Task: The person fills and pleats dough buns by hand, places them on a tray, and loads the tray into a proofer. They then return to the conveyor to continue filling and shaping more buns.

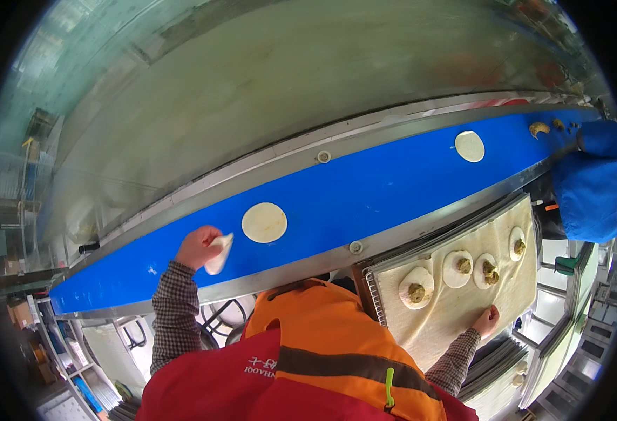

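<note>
My left hand [198,247] is closed on a thin, round dough wrapper [219,257], which hangs tilted above the blue conveyor belt [371,196]. Just right of it another dough wrapper [264,223] lies flat on the belt. My right hand [487,321] is at the near side of a cloth-covered tray [428,337], fingers curled together. Whether anything is in them is hidden. Several dough wrappers with brownish filling rest on that cloth, among them one at its left [410,298] and one at its right end [515,235].
A third flat dough wrapper [470,146] lies farther right on the belt. Lumps of brown filling [538,129] sit near its far right end, beside a co-worker's blue sleeve [589,193]. A metal rail [273,281] edges the belt. Stacked trays [484,375] stand at lower right.
</note>
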`<action>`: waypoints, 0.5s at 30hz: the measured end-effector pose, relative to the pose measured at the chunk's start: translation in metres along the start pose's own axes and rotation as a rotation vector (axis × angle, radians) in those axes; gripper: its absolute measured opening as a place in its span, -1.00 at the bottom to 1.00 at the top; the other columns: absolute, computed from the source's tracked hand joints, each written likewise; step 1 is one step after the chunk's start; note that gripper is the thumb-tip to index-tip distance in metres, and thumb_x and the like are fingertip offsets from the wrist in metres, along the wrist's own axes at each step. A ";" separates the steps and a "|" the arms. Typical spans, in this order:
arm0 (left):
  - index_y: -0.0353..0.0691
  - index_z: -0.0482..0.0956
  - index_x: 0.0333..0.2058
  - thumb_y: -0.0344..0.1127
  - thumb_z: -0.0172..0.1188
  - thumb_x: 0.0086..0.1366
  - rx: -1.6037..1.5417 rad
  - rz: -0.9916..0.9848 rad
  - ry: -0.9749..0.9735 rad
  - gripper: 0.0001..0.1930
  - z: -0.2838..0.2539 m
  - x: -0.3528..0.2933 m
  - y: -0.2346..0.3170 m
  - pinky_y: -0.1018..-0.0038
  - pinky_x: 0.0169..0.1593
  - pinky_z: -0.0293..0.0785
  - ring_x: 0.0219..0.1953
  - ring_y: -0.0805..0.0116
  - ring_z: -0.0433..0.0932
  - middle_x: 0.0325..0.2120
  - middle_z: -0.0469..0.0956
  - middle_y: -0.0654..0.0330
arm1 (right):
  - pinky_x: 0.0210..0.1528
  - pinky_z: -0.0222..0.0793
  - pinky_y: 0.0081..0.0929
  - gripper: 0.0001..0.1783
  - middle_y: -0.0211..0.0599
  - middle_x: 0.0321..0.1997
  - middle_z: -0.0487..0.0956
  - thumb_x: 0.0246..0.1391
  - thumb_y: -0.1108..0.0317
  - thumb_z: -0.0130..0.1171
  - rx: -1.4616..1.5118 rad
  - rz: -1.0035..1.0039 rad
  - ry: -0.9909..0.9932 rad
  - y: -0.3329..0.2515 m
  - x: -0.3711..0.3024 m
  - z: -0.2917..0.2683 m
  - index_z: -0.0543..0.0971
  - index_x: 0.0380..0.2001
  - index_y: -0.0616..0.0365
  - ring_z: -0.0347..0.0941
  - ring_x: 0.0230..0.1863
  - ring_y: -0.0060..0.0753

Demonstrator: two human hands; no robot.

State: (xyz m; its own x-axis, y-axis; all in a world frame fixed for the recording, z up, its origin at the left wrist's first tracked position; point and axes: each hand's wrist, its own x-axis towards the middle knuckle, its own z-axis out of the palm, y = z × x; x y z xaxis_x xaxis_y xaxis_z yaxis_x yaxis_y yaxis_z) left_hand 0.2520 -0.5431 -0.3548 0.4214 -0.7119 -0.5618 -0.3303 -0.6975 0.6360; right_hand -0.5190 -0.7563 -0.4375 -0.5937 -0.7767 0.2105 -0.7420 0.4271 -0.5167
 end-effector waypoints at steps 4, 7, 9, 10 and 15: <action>-0.29 0.49 -0.18 -0.25 0.37 -0.07 -0.190 0.042 0.094 -0.54 0.020 0.037 -0.027 0.43 -0.19 0.46 -0.28 0.33 0.53 -0.28 0.55 0.14 | -0.16 0.40 -0.44 -0.72 -0.28 -0.24 0.58 -0.04 0.38 0.08 -0.035 -0.031 0.024 0.000 0.001 0.001 0.60 -0.21 0.15 0.47 -0.28 -0.35; -0.28 0.49 -0.15 -0.19 0.42 -0.11 -0.045 0.160 0.424 -0.47 0.044 0.065 -0.082 0.38 -0.15 0.48 -0.24 0.28 0.54 -0.24 0.55 0.12 | -0.15 0.41 -0.43 -0.70 -0.24 -0.25 0.59 -0.04 0.39 0.04 -0.025 -0.026 -0.027 -0.004 0.000 -0.003 0.59 -0.21 0.16 0.47 -0.28 -0.32; -0.26 0.50 -0.17 -0.11 0.47 -0.18 0.026 -0.011 0.432 -0.41 0.040 0.073 -0.117 0.32 -0.12 0.49 -0.23 0.24 0.55 -0.28 0.56 0.09 | -0.16 0.41 -0.43 -0.70 -0.21 -0.25 0.59 -0.06 0.38 0.01 -0.084 -0.058 0.006 -0.010 -0.003 -0.004 0.60 -0.24 0.14 0.48 -0.28 -0.28; -0.25 0.50 -0.28 -0.09 0.47 -0.21 0.056 -0.028 0.454 -0.46 0.034 0.068 -0.131 0.33 -0.20 0.49 -0.30 0.26 0.54 -0.38 0.56 0.10 | -0.16 0.41 -0.44 -0.72 -0.21 -0.23 0.59 -0.07 0.39 0.02 -0.145 -0.074 0.022 -0.013 -0.005 -0.004 0.61 -0.26 0.12 0.48 -0.27 -0.29; -0.23 0.42 -0.44 -0.33 0.34 -0.24 0.295 -0.199 0.341 -0.66 -0.014 0.054 -0.114 0.29 -0.32 0.44 -0.44 0.17 0.47 -0.51 0.47 0.10 | -0.25 0.39 -0.49 -0.77 -0.28 -0.33 0.52 -0.12 0.45 0.06 -0.040 -0.034 0.091 -0.037 -0.018 -0.007 0.60 -0.33 0.13 0.43 -0.36 -0.40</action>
State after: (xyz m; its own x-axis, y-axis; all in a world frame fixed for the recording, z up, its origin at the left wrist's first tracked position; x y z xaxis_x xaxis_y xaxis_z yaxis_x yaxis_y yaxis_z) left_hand 0.3238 -0.5005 -0.4502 0.7371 -0.5289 -0.4207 -0.4193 -0.8461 0.3291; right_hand -0.4828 -0.7554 -0.4162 -0.5924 -0.7464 0.3033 -0.7731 0.4207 -0.4747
